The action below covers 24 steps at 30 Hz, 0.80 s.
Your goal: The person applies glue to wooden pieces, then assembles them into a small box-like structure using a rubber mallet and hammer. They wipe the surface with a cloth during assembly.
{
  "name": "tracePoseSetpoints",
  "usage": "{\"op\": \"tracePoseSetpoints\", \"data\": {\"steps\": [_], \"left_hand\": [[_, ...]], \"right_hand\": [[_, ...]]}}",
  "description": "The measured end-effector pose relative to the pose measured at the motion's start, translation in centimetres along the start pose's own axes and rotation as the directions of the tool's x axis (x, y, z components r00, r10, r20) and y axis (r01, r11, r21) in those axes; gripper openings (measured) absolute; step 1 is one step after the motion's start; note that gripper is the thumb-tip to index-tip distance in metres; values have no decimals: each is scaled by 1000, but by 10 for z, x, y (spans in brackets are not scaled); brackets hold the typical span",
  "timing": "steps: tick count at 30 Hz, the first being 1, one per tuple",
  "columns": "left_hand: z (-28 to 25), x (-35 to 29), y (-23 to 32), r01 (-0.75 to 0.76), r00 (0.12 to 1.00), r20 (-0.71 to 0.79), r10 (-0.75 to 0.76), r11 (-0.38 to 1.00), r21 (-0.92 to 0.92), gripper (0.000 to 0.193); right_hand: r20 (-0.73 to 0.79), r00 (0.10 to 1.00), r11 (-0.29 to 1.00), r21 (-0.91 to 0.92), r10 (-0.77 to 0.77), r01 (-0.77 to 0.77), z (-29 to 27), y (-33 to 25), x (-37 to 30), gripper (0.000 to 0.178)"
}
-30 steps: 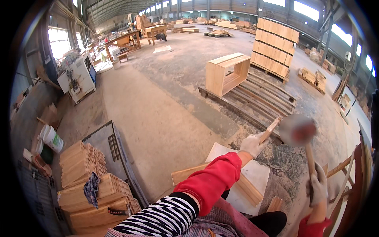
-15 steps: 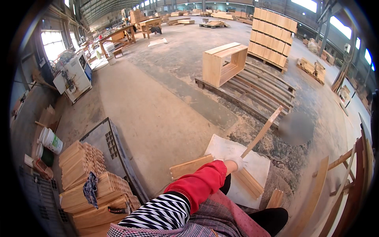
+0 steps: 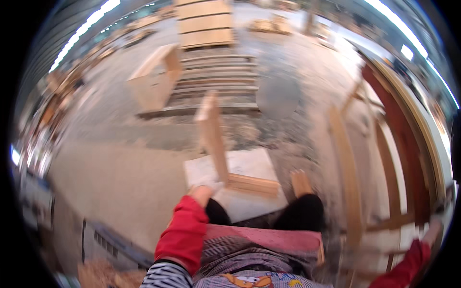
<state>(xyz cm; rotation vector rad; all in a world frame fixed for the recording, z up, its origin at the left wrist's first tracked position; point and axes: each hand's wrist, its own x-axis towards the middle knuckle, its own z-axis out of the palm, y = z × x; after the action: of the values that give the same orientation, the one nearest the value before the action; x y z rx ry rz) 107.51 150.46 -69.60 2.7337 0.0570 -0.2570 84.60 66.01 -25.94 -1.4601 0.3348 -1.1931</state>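
Observation:
My left hand, in a pale glove below a red sleeve, grips the low end of a wooden board. The board stands on end, leaning a little to the left. Beside its foot, a grooved wooden piece lies across a white sheet on the floor. Another short wooden piece shows by my right knee. My right hand is stretched out to the far right, close to a dark, blurred thing near the rack; motion smears its fingers.
Ahead is a slatted pallet bearing an open wooden box, with strapped wooden stacks behind it. Long boards and a reddish-brown panel lean at the right. Cut wood and a grey plastic pallet are at lower left.
My view has swung to the right. My right arm has come into sight, reaching out at the far right. My left hand still holds the board, which now stands more upright.

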Motion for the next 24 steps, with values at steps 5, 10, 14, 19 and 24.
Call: {"op": "tracePoseSetpoints", "data": {"steps": [5, 10, 14, 19, 24], "left_hand": [[-66, -23, 54, 112, 984, 127, -123, 990, 86, 43], [-67, -26, 56, 161, 969, 161, -188, 973, 167, 43], [-51, 9, 96, 78, 968, 223, -114, 983, 166, 43], [-69, -29, 79, 284, 915, 204, -347, 916, 283, 39], [-57, 5, 92, 257, 886, 314, -341, 925, 280, 39]], "right_hand": [[-322, 947, 995, -94, -5, -27, 44, 149, -77, 29], [98, 558, 521, -516, 824, -680, 107, 366, -303, 20], [278, 429, 412, -873, 860, -261, -4, 596, -439, 51], [97, 348, 37, -984, 932, 177, 141, 513, -426, 79], [-81, 348, -148, -974, 934, 169, 160, 496, -388, 108]]}}
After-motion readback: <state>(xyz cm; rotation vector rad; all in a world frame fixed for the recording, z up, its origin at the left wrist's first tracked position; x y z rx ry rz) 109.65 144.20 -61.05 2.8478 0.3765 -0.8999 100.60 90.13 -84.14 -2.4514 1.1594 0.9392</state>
